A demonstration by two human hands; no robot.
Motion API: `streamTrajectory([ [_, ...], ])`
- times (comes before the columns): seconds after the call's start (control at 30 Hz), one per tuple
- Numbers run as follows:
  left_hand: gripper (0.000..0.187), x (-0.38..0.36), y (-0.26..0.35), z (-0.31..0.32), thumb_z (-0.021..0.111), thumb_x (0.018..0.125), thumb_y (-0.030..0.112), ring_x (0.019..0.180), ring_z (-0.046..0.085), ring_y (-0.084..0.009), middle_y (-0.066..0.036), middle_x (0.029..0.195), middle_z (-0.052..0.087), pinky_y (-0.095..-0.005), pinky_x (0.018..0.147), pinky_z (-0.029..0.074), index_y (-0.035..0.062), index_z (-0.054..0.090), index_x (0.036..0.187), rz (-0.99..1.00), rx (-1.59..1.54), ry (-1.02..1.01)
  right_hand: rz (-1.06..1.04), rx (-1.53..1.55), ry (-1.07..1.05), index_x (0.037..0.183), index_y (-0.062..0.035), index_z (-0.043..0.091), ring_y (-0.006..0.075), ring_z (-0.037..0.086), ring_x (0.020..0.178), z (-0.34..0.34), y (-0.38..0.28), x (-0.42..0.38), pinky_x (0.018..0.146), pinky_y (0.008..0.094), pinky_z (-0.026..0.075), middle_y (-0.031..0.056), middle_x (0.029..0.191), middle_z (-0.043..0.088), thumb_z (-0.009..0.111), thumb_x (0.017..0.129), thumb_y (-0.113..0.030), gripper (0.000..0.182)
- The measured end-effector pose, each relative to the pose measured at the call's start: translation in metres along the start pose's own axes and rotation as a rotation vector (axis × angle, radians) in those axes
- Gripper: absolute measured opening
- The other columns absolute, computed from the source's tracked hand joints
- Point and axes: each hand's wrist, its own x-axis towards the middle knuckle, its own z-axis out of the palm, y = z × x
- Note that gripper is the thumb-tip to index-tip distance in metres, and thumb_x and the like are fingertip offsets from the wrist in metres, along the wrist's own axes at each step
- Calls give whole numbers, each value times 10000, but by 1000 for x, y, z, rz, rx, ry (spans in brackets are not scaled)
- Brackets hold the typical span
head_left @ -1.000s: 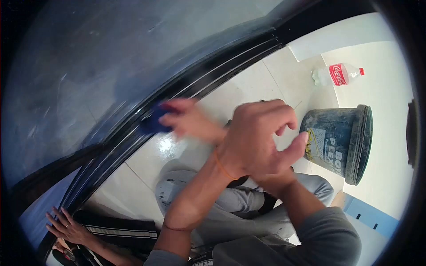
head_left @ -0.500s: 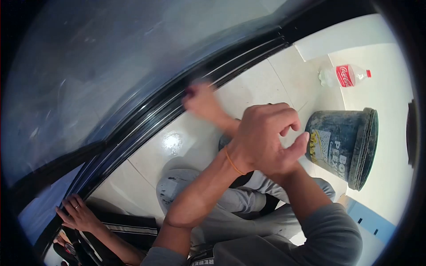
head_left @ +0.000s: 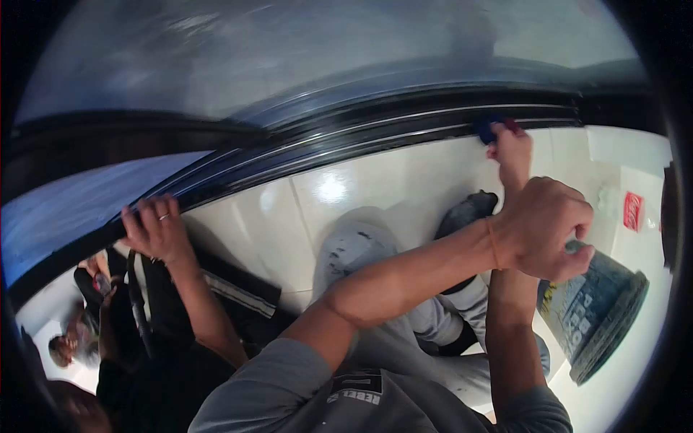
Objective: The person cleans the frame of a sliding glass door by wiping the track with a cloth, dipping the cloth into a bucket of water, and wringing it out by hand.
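Note:
My right hand (head_left: pixel 514 148) grips a small blue and dark red pad (head_left: pixel 493 128) against the dark grooved edge (head_left: pixel 390 133) of the large glossy panel (head_left: pixel 346 43). Across my right forearm lies my left arm, with an orange band at the wrist. My left hand (head_left: pixel 546 227) hovers closer to the camera, its finger and thumb bent but apart, with nothing visible between them. Its other fingertips are partly hidden.
A co-worker's hand (head_left: pixel 160 229), wearing a ring, rests on the panel's edge at the left. A dirty dark bucket (head_left: pixel 595 310) stands at the right, near a red-labelled bottle (head_left: pixel 633 211). Another person (head_left: pixel 72 343) is at the lower left. Pale floor tiles (head_left: pixel 256 231) lie below the edge.
The view has turned and shifted. My right hand has moved right along the grooved edge with the pad. My left hand, still bent, now appears farther right.

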Motion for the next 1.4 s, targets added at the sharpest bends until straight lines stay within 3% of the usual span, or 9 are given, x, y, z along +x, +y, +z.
streamTrajectory([
  [0.17, 198, 5, 5, -12, 692, 630, 190, 489, 563, -236, -49, 530, 528, -348, 479, 424, 55, 551, 597, -49, 2, 5, 87, -217, -448, 774, 24, 631, 164, 576, 410, 158, -3, -117, 397, 297, 488, 86, 586, 596, 660, 768, -121, 148],
  [0.3, 179, 15, 6, -39, 698, 641, 161, 467, 538, -188, -53, 532, 524, -308, 454, 398, 48, 564, 603, 21, 33, 105, 507, 245, -1134, 1295, 74, 465, 182, 624, 585, 230, -6, -177, 560, 331, 568, 152, 952, 626, 630, 919, -82, 440],
  [0.43, 165, 20, -1, -58, 708, 651, 131, 445, 502, -141, -53, 525, 520, -267, 433, 366, 42, 578, 601, -36, -48, 241, 309, 299, -1097, 1282, 50, 526, 144, 609, 598, 194, -9, -165, 552, 297, 549, 89, 960, 642, 657, 910, -114, 427],
  [0.63, 188, 14, -19, -24, 699, 623, 178, 434, 520, -190, -53, 503, 514, -315, 450, 391, 48, 573, 575, -6, -194, 184, -97, 20, -317, 1064, 36, 624, 115, 564, 499, 67, -10, -89, 451, 264, 487, 70, 780, 644, 652, 882, -118, 240],
  [0.83, 199, 13, 4, -31, 702, 628, 200, 459, 530, -214, -54, 505, 507, -330, 463, 398, 48, 578, 598, -23, 15, 101, -259, -137, -531, 1057, 56, 631, 136, 594, 486, 180, 22, -141, 432, 287, 478, 87, 688, 633, 635, 887, -96, 228],
  [0.97, 210, 16, 1, -38, 708, 633, 210, 462, 530, -216, -56, 516, 510, -332, 466, 398, 52, 574, 598, -44, 39, 101, -19, -94, -1413, 1265, 26, 572, 131, 628, 609, 250, 1, -185, 551, 284, 526, 108, 940, 683, 627, 908, -57, 371],
  [1.17, 206, 19, 4, -48, 709, 628, 199, 464, 527, -214, -58, 529, 512, -318, 466, 395, 52, 569, 592, -49, -9, 163, -149, 167, -1022, 1269, 42, 561, 100, 609, 625, 165, -1, -161, 565, 263, 523, 100, 956, 684, 601, 934, -62, 353],
  [1.37, 183, 14, 11, -40, 708, 628, 165, 472, 525, -211, -62, 536, 506, -313, 465, 389, 53, 565, 605, -14, 6, 117, -123, -135, -653, 1196, 54, 597, 109, 612, 602, 186, 5, -164, 578, 283, 522, 119, 819, 692, 591, 931, -77, 295],
  [1.4, 180, 15, 9, -38, 708, 628, 159, 473, 525, -210, -63, 537, 505, -313, 465, 388, 53, 564, 608, -12, 6, 94, -342, -277, -738, 1170, 58, 606, 118, 617, 586, 210, 12, -165, 574, 294, 521, 126, 773, 685, 594, 923, -83, 284],
])
